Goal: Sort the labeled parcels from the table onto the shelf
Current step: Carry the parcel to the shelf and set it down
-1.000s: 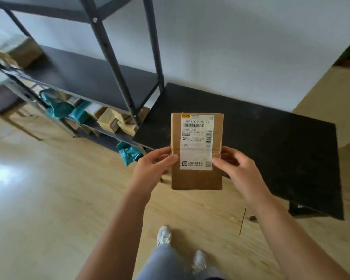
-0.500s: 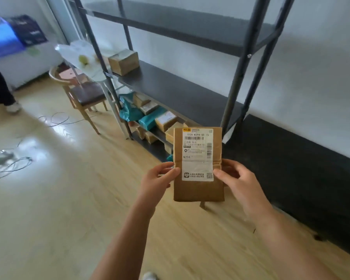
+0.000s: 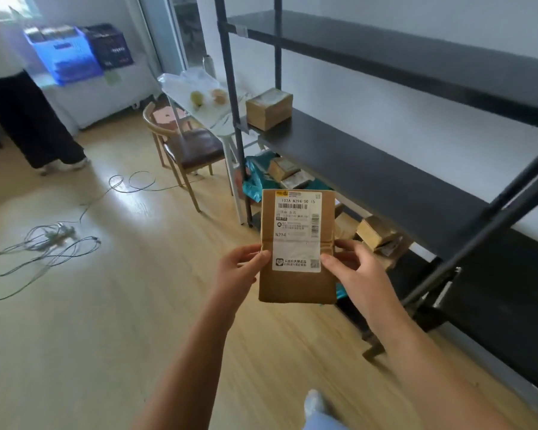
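Note:
A flat brown cardboard parcel (image 3: 295, 283) with a white shipping label is held upright in front of me. My left hand (image 3: 239, 271) grips its left edge and my right hand (image 3: 353, 270) grips its right edge. Behind it stands the black metal shelf (image 3: 370, 172). One brown box (image 3: 269, 108) sits at the left end of the middle board. Several brown and teal parcels (image 3: 280, 173) lie on the lower level. The black table (image 3: 510, 308) shows at the right edge.
A wooden chair (image 3: 184, 144) and a small white table (image 3: 199, 103) stand left of the shelf. Cables (image 3: 53, 234) lie across the wood floor. Another person's legs (image 3: 28, 119) are at the far left. Blue and dark crates (image 3: 75, 54) sit on a cabinet behind.
My view has swung left from the black table toward the shelf and the room. The parcel stays gripped in both hands, held the same way.

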Demonstrator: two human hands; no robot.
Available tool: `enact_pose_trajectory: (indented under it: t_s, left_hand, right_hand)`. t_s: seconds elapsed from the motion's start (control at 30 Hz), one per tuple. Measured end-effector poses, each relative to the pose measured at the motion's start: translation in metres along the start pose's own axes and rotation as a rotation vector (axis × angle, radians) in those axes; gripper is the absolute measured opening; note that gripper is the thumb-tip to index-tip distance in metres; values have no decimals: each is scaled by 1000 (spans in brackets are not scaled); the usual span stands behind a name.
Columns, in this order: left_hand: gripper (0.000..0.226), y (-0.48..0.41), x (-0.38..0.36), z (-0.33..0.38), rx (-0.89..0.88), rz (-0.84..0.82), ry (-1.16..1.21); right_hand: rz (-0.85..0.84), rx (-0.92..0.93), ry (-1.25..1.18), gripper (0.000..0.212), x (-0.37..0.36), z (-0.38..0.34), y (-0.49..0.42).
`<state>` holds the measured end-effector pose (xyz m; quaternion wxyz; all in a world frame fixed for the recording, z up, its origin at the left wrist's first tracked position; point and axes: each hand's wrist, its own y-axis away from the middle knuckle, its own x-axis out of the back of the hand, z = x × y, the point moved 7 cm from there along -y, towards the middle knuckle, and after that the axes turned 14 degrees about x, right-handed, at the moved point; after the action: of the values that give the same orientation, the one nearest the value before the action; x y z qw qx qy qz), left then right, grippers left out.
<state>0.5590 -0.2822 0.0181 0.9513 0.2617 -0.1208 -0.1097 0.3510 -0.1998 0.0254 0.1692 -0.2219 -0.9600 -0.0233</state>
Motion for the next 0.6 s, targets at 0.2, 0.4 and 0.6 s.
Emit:
enact_pose_trajectory:
  t_s: [0.2,0.4,0.6]
  left_hand:
    - [30,-76,38,62,-51,21,-13]
    - [36,-154,81,138,-90,78,-33]
    - [42,-220,134,199,-141,152,15]
  right_hand:
    - [-34,59,13,40,-45,-31,-99]
    - [-40,95,-18,47,-93,-60,-212]
    - [-61,193,-60,40,-142,-111,-299]
